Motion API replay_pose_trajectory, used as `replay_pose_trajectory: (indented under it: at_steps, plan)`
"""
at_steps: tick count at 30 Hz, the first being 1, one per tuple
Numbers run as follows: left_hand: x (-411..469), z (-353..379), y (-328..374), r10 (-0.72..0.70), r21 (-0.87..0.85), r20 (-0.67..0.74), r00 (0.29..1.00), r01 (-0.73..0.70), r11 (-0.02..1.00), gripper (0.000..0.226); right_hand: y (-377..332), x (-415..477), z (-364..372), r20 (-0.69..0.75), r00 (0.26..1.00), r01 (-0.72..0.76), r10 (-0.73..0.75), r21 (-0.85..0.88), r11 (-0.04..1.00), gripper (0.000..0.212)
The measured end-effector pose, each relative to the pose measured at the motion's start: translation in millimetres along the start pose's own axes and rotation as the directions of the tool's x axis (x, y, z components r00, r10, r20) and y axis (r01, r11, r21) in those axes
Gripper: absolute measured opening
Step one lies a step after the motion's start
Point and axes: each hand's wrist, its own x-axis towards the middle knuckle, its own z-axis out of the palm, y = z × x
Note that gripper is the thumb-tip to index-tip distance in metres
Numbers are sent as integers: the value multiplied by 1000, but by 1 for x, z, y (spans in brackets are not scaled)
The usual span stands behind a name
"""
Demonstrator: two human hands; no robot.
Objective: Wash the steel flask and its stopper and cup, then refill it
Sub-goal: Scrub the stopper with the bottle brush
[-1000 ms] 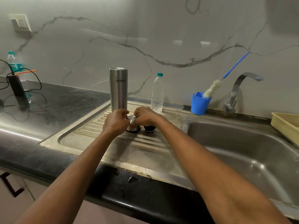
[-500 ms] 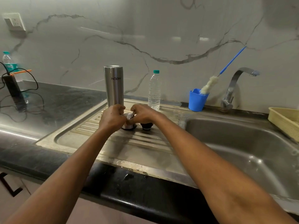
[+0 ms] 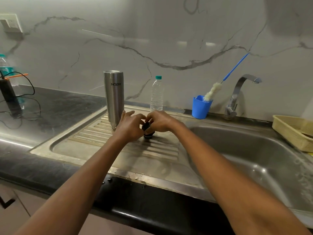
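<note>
- Pale marble with grey veins backed a black stone counter (image 3: 55, 106), into which a stainless steel sink (image 3: 250, 150) with a ribbed drainboard (image 3: 94, 133) was set.
- At the back stood a clear plastic water bottle with a teal cap (image 3: 157, 94), a blue plastic cup (image 3: 200, 107) holding a blue-handled bottle brush with a white head (image 3: 212, 89), and a curved steel tap (image 3: 237, 95). A yellow plastic basket (image 3: 293, 131) sat at the sink's right edge.
- Since a second earlier, both hands had shifted right, away from the small steel cup beside the flask; that cup could no longer be seen.
- The tall cylindrical steel flask (image 3: 113, 99) stood upright on the drainboard, narrow end down, with its lettering reversed and no hand on it.
- The black round plastic stopper (image 3: 148, 132) stood on the drainboard ribs, just right of the flask, between the hands.
- The right hand (image 3: 160, 121) had its fingers curled over the stopper's top, gripping it.
- The left hand (image 3: 130, 128) had its upper fingers loosely spread; whether its thumb and forefinger pinched the stopper could not be told.
</note>
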Motion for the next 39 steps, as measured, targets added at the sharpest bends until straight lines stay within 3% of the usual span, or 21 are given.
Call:
replay_pose_trajectory:
  at_steps: [7,10,13,15,17,18,20,23,25,28,32,36,39]
  plan:
    - [4,-9,52,112,-246,-60,992,-123,961,86,30,-38,-40,-186,982,7,37,228,974,41]
    - [5,7,97,147,-321,-96,985,-170,932,77,54,-63,-55,-235,965,-51,116,268,962,49]
    - [10,29,133,60,-444,-145,988,-119,888,53,78,-84,-68,-227,960,-109,166,243,964,47]
    - [16,47,153,-64,-638,-100,993,-15,770,41,100,-91,-79,-212,959,-109,186,331,937,42]
    - [20,62,172,-160,-840,-6,987,81,537,41,125,-89,-92,-271,923,-104,273,507,855,24]
    - [23,69,181,-184,-890,41,982,120,439,44,137,-85,-98,-330,878,-101,346,581,808,16]
    - [29,87,194,-180,-923,105,978,163,348,44,161,-72,-109,-452,747,-117,488,632,766,15]
    - [32,107,199,-145,-827,146,979,201,525,63,181,-53,-120,-509,662,-165,550,616,770,18]
    - [37,115,197,-123,-761,159,980,201,616,73,189,-37,-126,-513,664,-158,544,614,773,26]
    - [39,122,199,-51,-684,128,990,125,719,71,195,-14,-136,-517,660,-194,545,583,789,52]
    - [43,132,201,-22,-667,133,991,105,738,66,205,16,-145,-570,613,-207,547,553,807,45]
    - [46,138,199,2,-643,110,994,70,763,28,202,26,-149,-625,583,-260,519,462,848,28]
    - [48,139,198,-13,-674,92,996,71,736,30,199,24,-155,-645,571,-221,507,474,852,20]
